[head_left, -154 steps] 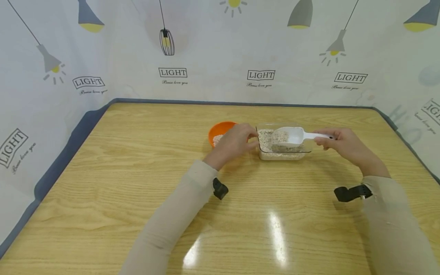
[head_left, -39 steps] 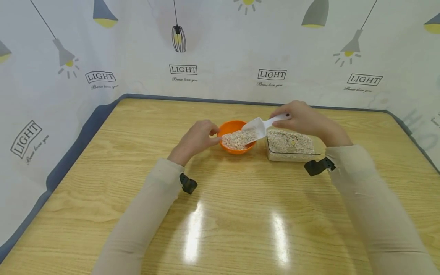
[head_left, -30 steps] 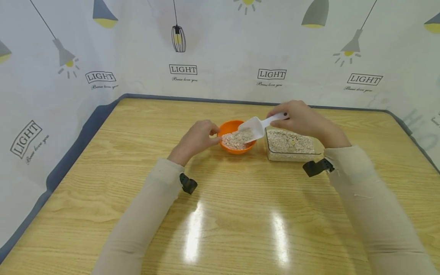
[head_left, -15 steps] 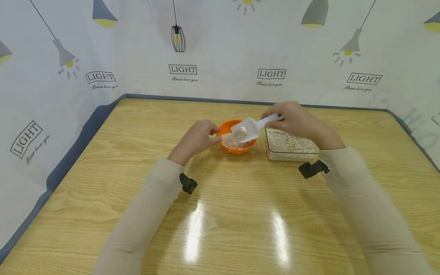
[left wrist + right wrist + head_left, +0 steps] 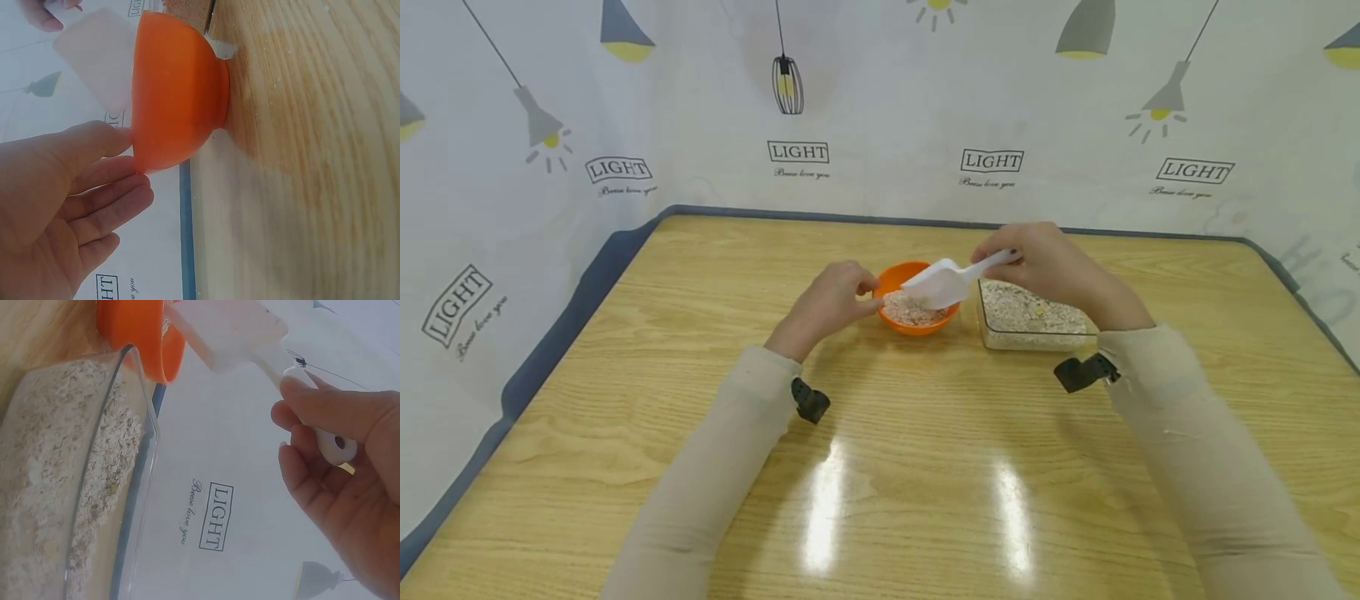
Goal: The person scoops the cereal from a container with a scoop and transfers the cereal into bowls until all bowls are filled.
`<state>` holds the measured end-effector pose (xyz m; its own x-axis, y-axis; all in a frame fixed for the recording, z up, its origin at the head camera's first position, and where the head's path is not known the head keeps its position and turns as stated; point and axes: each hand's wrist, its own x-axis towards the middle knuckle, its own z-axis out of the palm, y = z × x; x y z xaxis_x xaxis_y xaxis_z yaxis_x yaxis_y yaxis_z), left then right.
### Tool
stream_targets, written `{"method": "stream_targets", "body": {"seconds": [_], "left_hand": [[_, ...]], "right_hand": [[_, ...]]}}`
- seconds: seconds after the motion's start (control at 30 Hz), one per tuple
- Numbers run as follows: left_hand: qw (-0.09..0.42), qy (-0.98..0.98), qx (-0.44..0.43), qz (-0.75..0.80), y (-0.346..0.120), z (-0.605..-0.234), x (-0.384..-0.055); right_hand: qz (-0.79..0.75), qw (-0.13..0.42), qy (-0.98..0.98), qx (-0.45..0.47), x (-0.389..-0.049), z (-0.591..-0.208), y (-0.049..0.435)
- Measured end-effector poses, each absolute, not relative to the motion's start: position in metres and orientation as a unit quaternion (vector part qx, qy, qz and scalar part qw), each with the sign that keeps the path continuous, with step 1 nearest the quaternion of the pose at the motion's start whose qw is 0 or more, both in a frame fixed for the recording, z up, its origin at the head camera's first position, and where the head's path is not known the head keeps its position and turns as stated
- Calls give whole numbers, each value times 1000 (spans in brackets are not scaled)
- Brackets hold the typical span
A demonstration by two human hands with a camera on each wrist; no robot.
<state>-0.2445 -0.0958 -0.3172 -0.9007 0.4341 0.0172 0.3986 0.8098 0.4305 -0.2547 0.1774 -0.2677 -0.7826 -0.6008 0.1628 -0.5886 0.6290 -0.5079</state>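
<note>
The right hand [image 5: 1047, 265] pinches the handle of a white scoop [image 5: 942, 284] between thumb and fingers. Its blade is tipped over an orange bowl [image 5: 917, 329] that holds oat flakes [image 5: 907, 309]. With thumb and index finger, the left hand [image 5: 81, 187] pinches the rim of the orange bowl [image 5: 178, 94] on its left side. The other left fingers lie just below the rim. Right of the bowl stands a clear rectangular container [image 5: 1033, 341] of oats [image 5: 103, 462], with the right forearm reaching over its corner. In the right wrist view, the scoop's handle [image 5: 325, 434] runs between the fingers.
All of this stands on a light wooden table [image 5: 910, 450] near its back edge. A white cloth wall [image 5: 880, 100] printed with lamps rises behind it. Black straps [image 5: 811, 402] are on both wrists, over beige sleeves.
The scoop, loaded over the container at first, has moved left over the bowl and tipped; oats have slid into the bowl. The left hand has moved from the container to the bowl's rim.
</note>
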Motion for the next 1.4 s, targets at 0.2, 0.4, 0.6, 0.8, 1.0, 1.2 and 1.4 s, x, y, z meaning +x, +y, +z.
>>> {"method": "stream_targets", "body": {"seconds": [0.2,0.4,0.6,0.8,1.0,1.2,1.4], "left_hand": [[38,949,223,220,-95,-317,-244],[38,950,221,217,-95,-317,-244],[36,950,215,224,-94,-313,-243],[24,945,228,231,-90,-307,-242],[26,945,228,233,-81,-302,-242],[25,939,242,243,-65,-299,-240],[23,936,270,225,-46,-297,-241]], "right_hand": [[-283,-26,897,-339,-253,-269,184],[-293,-63,895,-331,-252,-270,192],[-296,-55,911,-283,-248,-265,201],[-282,-64,922,-258,-245,-263,213],[-274,-72,927,-247,-242,-260,224],[-266,-65,933,-233,-237,-259,236],[-264,-65,937,-221,-234,-258,249]]}}
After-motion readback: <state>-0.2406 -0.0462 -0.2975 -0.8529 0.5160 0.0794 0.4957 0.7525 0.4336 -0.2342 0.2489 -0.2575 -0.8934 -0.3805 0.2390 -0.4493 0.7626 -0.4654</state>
